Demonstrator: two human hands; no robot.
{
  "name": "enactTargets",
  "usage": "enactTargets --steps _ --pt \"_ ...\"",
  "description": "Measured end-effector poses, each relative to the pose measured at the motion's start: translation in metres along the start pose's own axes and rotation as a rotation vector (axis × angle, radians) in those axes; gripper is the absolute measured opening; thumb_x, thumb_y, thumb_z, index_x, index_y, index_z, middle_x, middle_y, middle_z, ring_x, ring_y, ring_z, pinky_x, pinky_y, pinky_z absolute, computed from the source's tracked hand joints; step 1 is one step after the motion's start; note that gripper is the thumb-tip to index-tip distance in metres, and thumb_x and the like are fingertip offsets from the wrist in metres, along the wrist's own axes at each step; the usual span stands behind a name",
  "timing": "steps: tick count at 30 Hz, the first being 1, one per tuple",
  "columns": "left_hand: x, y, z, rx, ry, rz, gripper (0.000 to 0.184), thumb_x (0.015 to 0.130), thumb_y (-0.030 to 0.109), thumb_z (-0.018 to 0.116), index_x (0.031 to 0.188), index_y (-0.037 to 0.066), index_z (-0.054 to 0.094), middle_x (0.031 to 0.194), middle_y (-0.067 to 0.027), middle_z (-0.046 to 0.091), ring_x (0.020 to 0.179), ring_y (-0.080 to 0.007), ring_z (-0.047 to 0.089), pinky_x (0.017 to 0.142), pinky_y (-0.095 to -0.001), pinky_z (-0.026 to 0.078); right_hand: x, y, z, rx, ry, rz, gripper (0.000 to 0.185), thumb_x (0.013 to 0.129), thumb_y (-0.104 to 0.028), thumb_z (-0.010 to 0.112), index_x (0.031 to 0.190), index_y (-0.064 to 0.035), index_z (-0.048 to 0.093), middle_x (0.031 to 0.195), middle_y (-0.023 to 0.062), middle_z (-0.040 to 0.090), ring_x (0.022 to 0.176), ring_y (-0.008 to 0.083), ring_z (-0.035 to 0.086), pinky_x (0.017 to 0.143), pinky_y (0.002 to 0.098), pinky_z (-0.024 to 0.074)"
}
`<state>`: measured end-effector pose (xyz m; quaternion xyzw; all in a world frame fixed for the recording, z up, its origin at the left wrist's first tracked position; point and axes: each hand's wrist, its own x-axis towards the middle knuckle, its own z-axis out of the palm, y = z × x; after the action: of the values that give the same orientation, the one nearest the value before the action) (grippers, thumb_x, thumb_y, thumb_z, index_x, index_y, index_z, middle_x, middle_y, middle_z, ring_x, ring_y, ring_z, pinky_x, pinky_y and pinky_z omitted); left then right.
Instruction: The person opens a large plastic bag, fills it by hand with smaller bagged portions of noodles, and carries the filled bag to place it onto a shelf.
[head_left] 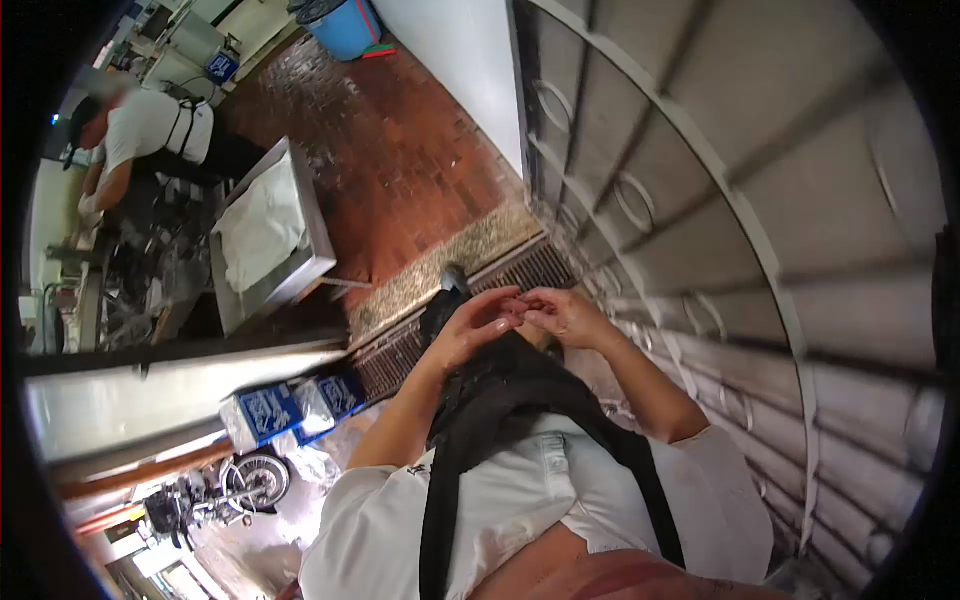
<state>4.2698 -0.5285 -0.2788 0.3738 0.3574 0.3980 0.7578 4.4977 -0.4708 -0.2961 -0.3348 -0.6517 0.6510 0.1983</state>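
My left hand [475,325] and my right hand [570,320] meet in front of my black apron [510,375]. Their fingertips touch or overlap. On the left hand the thumb stands apart from the bent fingers. The right hand's fingers reach toward the left ones, its thumb a little below them. No object shows clearly between the hands, though the overlapping fingertips hide part of that space.
A ribbed metal gate [720,200] rises close on my right. Ahead, a drain grate [525,275] crosses the doorway before a red brick floor [400,170]. Left are a metal tray [320,240], blue-and-white packs [270,410], a motorcycle [255,482] and a bending person [165,130].
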Motion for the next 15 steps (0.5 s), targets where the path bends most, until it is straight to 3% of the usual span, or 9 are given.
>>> enactTargets --steps 4,8,13,15 --pt "0.087 0.074 -0.121 -0.019 -0.082 0.014 0.062 0.095 0.018 0.070 0.149 0.004 0.043 0.132 -0.0098 0.059 0.115 -0.0182 0.058 0.105 -0.0347 0.044 0.135 -0.034 -0.029 -0.127 0.106 0.031 0.029 0.097 -0.016 0.065 0.120 0.0006 0.064 0.101 0.0131 0.073 0.094 0.0197 0.069 0.083 0.0332 0.0545" --pt "0.170 0.215 -0.222 0.184 -0.235 -0.067 0.063 0.095 0.019 0.070 0.150 0.006 0.042 0.134 -0.0110 0.059 0.116 -0.0186 0.058 0.105 -0.0345 0.044 0.236 -0.075 -0.060 -0.038 0.277 0.281 0.032 0.098 -0.018 0.064 0.123 0.0004 0.062 0.102 0.0133 0.073 0.095 0.0200 0.070 0.083 0.0335 0.0545" --pt "0.255 0.383 -0.261 0.513 -0.451 -0.079 0.064 0.093 0.015 0.070 0.150 0.008 0.043 0.133 -0.0108 0.060 0.115 -0.0186 0.058 0.103 -0.0358 0.047 0.322 -0.165 -0.094 -0.036 0.371 0.310 0.034 0.099 -0.021 0.064 0.126 -0.0012 0.061 0.104 0.0127 0.072 0.095 0.0195 0.069 0.085 0.0322 0.0540" --pt "0.289 0.430 -0.272 0.460 -0.477 -0.066 0.062 0.093 0.015 0.070 0.150 0.009 0.044 0.132 -0.0115 0.061 0.116 -0.0189 0.059 0.102 -0.0367 0.047 0.364 -0.197 -0.110 -0.062 0.411 0.323 0.033 0.098 -0.021 0.065 0.125 -0.0021 0.062 0.105 0.0130 0.072 0.095 0.0197 0.070 0.087 0.0322 0.0541"
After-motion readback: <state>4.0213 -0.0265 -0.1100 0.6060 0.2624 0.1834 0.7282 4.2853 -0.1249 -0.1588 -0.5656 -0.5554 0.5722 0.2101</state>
